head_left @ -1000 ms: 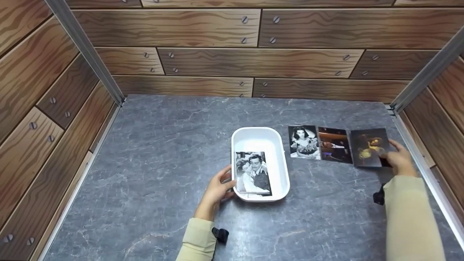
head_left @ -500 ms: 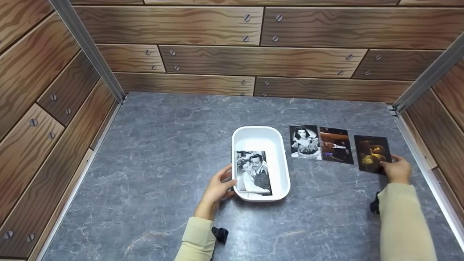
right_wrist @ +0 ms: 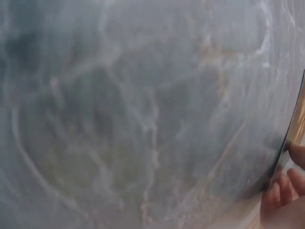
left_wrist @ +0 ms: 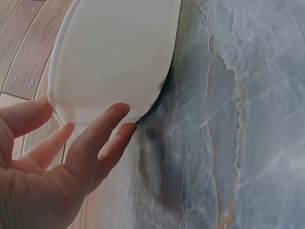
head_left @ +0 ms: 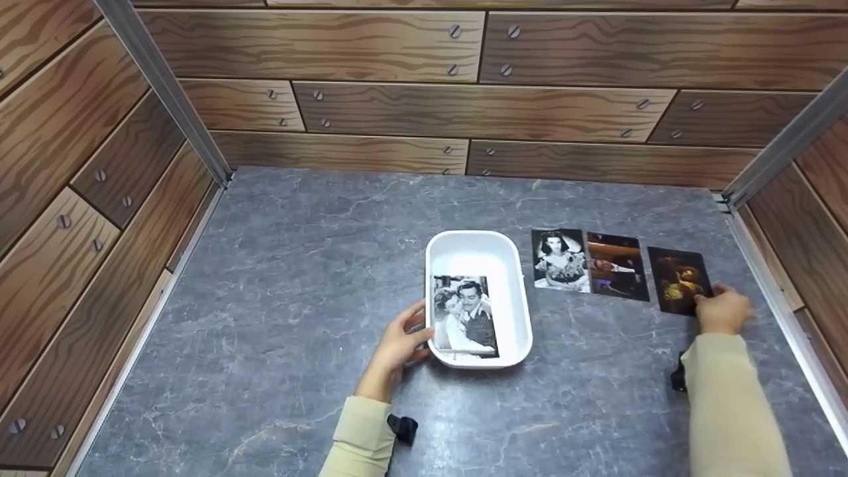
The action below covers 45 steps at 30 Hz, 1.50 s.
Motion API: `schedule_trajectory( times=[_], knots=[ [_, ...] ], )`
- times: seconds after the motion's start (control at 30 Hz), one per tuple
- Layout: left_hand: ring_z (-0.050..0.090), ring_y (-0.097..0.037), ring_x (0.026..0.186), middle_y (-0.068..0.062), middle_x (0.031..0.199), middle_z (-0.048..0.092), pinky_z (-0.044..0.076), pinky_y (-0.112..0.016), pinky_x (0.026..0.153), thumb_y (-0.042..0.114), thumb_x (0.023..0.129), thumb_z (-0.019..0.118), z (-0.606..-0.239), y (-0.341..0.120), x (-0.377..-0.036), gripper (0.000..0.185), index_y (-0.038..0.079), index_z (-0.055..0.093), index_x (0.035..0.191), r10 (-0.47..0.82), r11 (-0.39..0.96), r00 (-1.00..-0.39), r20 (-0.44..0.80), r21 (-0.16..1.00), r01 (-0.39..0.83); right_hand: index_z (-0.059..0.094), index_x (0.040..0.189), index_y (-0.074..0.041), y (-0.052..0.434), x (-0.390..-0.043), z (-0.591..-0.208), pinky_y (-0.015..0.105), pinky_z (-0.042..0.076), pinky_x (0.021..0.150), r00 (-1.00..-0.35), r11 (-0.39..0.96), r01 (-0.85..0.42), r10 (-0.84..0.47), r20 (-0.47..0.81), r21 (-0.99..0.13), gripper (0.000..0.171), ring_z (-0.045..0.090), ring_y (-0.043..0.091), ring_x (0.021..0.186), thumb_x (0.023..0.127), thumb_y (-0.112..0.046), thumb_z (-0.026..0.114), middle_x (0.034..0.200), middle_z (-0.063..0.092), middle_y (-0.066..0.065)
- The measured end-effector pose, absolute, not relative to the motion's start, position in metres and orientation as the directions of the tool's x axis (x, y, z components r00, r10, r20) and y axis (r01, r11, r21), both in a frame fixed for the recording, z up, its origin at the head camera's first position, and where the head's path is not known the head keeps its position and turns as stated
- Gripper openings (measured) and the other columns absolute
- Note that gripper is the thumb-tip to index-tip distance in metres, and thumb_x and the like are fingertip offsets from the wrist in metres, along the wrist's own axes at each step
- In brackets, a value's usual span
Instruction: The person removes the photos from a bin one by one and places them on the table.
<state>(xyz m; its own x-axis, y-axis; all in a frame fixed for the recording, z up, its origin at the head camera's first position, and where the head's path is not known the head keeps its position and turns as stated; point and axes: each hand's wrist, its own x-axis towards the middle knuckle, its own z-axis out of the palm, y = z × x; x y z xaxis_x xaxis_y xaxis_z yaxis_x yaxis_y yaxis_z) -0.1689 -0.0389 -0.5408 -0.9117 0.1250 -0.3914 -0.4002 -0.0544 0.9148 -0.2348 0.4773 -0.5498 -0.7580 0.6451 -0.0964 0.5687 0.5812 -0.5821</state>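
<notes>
In the head view, a white oblong tub (head_left: 520, 291) stands mid-table. It holds several photo cards, the top one a black-and-white photo (head_left: 464, 315) of a couple. My left hand (head_left: 397, 341) touches the tub's left side; in the left wrist view its fairly straight fingers (left_wrist: 90, 143) rest against the outer wall. To the right lie a black-and-white portrait photo (head_left: 562, 258) and a dark reddish photo (head_left: 618, 265), side by side. My right hand (head_left: 723, 310) pinches the right edge of a dark photo with a yellow figure (head_left: 679, 281), close over the table; its fingers partly show in the right wrist view.
A grey marble-patterned table (head_left: 298, 265) is enclosed by wood-print walls (head_left: 371, 53) at the back and sides. Metal posts (head_left: 159, 86) stand at the rear corners. A pale rail (head_left: 788, 324) runs near my right hand.
My right hand has brought the dark photo nearer the front edge and down by the table, leaving a small gap beside the reddish photo. The left hand and tub have stayed in place.
</notes>
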Motion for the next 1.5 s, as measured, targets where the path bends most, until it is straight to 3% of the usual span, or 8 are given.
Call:
schedule_trajectory(
  times=[0.37, 0.47, 0.6, 0.73, 0.87, 1.03, 1.23, 1.5],
  knots=[
    [0.065, -0.028, 0.104, -0.025, 0.144, 0.045, 0.060, -0.035, 0.075, 0.000, 0.091, 0.060, -0.539, -0.038, -0.170, 0.060, 0.010, 0.040, 0.147, 0.125, -0.043, -0.914, -0.385, 0.919, -0.393, 0.016, 0.151, 0.004, 0.470, -0.242, -0.535, 0.057, 0.017, 0.117, -0.642, 0.395, 0.671, 0.733, -0.225, -0.628, 0.074, 0.016, 0.049, 0.142, 0.096, -0.032, 0.049, 0.153, 0.019, 0.034],
    [0.065, -0.029, 0.105, -0.024, 0.144, 0.045, 0.060, -0.034, 0.075, 0.000, 0.092, 0.059, -0.539, -0.038, -0.171, 0.060, 0.010, 0.040, 0.148, 0.125, -0.042, -0.913, -0.389, 0.917, -0.397, 0.009, 0.153, 0.001, 0.462, -0.254, -0.523, 0.056, 0.015, 0.119, -0.643, 0.371, 0.659, 0.729, -0.235, -0.654, 0.080, 0.012, 0.046, 0.144, 0.096, -0.039, 0.048, 0.157, 0.012, 0.030],
    [0.064, -0.031, 0.106, -0.025, 0.144, 0.044, 0.060, -0.036, 0.076, 0.000, 0.092, 0.059, -0.540, -0.039, -0.170, 0.059, 0.010, 0.040, 0.147, 0.119, -0.038, -0.912, -0.393, 0.916, -0.400, 0.005, 0.155, -0.004, 0.440, -0.274, -0.502, 0.045, 0.011, 0.123, -0.689, 0.324, 0.567, 0.691, -0.220, -0.757, 0.082, 0.007, 0.038, 0.147, 0.096, -0.040, 0.048, 0.160, 0.007, 0.022],
    [0.063, -0.033, 0.108, -0.026, 0.144, 0.044, 0.060, -0.038, 0.077, 0.000, 0.091, 0.059, -0.540, -0.039, -0.170, 0.059, 0.010, 0.041, 0.147, 0.111, -0.035, -0.913, -0.393, 0.917, -0.398, 0.003, 0.157, -0.014, 0.407, -0.288, -0.479, 0.031, 0.009, 0.123, -0.737, 0.169, 0.439, 0.629, -0.247, -0.882, 0.082, 0.001, 0.023, 0.150, 0.096, -0.036, 0.053, 0.163, 0.000, 0.010],
    [0.062, -0.034, 0.109, -0.026, 0.144, 0.044, 0.060, -0.035, 0.075, -0.001, 0.091, 0.060, -0.541, -0.039, -0.169, 0.060, 0.009, 0.041, 0.147, 0.115, -0.045, -0.915, -0.386, 0.918, -0.393, 0.002, 0.157, -0.019, 0.369, -0.292, -0.461, 0.026, 0.006, 0.122, -0.790, 0.063, 0.350, 0.556, -0.258, -0.935, 0.082, -0.001, 0.015, 0.149, 0.096, -0.030, 0.056, 0.164, -0.003, 0.003],
    [0.062, -0.033, 0.109, -0.025, 0.143, 0.046, 0.060, -0.036, 0.075, 0.000, 0.091, 0.059, -0.541, -0.038, -0.169, 0.059, 0.009, 0.041, 0.147, 0.112, -0.042, -0.912, -0.395, 0.915, -0.401, 0.004, 0.157, -0.019, 0.324, -0.284, -0.450, 0.027, 0.008, 0.122, -0.863, 0.064, 0.273, 0.457, -0.215, -0.960, 0.083, 0.002, 0.016, 0.150, 0.096, -0.031, 0.059, 0.164, 0.000, 0.004],
    [0.062, -0.033, 0.110, -0.025, 0.143, 0.045, 0.060, -0.037, 0.077, 0.000, 0.092, 0.058, -0.540, -0.038, -0.169, 0.059, 0.010, 0.039, 0.148, 0.111, -0.032, -0.908, -0.403, 0.912, -0.409, 0.007, 0.157, -0.018, 0.280, -0.271, -0.453, 0.034, 0.020, 0.122, -0.929, 0.050, 0.199, 0.328, -0.173, -0.979, 0.084, 0.011, 0.023, 0.149, 0.094, -0.027, 0.062, 0.164, 0.006, 0.008],
    [0.064, -0.029, 0.107, -0.022, 0.143, 0.047, 0.060, -0.037, 0.078, 0.003, 0.092, 0.060, -0.541, -0.039, -0.170, 0.058, 0.013, 0.042, 0.147, 0.115, -0.030, -0.904, -0.412, 0.908, -0.417, 0.015, 0.155, -0.005, 0.228, -0.243, -0.469, 0.042, 0.026, 0.119, -0.981, 0.019, 0.111, 0.160, -0.107, -0.994, 0.073, 0.029, 0.035, 0.140, 0.096, -0.012, 0.058, 0.157, 0.022, 0.022]
  ],
)
